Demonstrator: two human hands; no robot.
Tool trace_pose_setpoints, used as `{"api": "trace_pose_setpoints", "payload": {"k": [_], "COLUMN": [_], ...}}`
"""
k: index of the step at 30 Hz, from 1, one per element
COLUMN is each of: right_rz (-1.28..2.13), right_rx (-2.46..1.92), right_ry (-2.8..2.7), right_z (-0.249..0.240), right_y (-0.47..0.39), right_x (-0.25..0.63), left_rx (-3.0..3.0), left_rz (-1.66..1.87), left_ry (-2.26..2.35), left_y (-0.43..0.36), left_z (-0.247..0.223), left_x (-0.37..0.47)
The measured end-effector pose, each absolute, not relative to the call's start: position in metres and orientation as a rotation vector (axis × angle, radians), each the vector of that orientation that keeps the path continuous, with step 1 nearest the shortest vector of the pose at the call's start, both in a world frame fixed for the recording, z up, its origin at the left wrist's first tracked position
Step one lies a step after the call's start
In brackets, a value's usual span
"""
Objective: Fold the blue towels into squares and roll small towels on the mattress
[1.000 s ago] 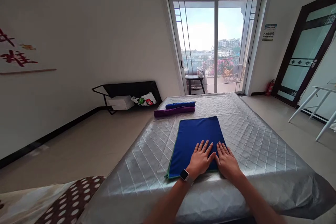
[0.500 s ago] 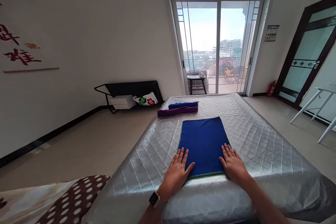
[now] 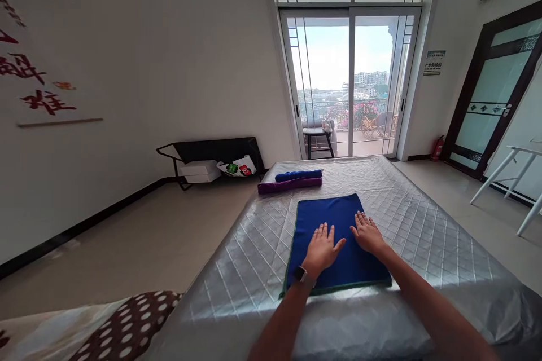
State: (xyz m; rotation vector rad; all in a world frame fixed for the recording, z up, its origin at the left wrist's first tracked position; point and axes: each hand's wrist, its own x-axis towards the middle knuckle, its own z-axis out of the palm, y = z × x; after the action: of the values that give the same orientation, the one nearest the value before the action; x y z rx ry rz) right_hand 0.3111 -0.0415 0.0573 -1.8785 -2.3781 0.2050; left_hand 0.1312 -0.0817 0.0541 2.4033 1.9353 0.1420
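A blue cloth [image 3: 326, 214] with a green edge lies flat on a silver quilted cover [image 3: 249, 259]. My left hand [image 3: 322, 249] rests flat on the middle of the cloth, fingers stretched forward and thumb out. Farther up, near the cloth's right edge, my right hand [image 3: 367, 233] lies palm down with its fingers extended. Neither hand grips anything. Beyond the cloth sit a rolled purple cloth [image 3: 290, 185] and, just behind it, a rolled blue cloth [image 3: 298, 175].
A brown polka-dot blanket [image 3: 144, 316] lies at the lower left. By the left wall stands a black-framed rack [image 3: 215, 149] with a white box [image 3: 199, 171] and a bag [image 3: 237, 167]. At right are a white table's legs [image 3: 499, 172] and a fire extinguisher [image 3: 437, 148].
Both hands have moved forward from the cloth's near corners, the left one also rightward onto its middle. The cloth's near edge now shows wider. The view has tilted up slightly.
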Motion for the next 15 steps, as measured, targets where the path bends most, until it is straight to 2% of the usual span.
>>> {"api": "trace_pose_setpoints", "payload": {"k": [4, 7, 15], "right_rz": [0.206, 0.207, 0.276], "right_rx": [-1.857, -1.866, -1.926], "right_ry": [-2.405, -2.399, -2.321], "right_z": [0.039, 0.035, 0.039], "right_y": [-0.034, -0.034, -0.035], "right_x": [0.315, 0.316, 0.310], "left_rx": [2.563, 2.540, 2.277], "left_rz": [0.188, 0.211, 0.199], "left_ry": [1.802, 1.830, 2.080], "left_y": [-0.046, -0.033, -0.033], "left_z": [0.049, 0.040, 0.026], "left_x": [0.187, 0.195, 0.092]}}
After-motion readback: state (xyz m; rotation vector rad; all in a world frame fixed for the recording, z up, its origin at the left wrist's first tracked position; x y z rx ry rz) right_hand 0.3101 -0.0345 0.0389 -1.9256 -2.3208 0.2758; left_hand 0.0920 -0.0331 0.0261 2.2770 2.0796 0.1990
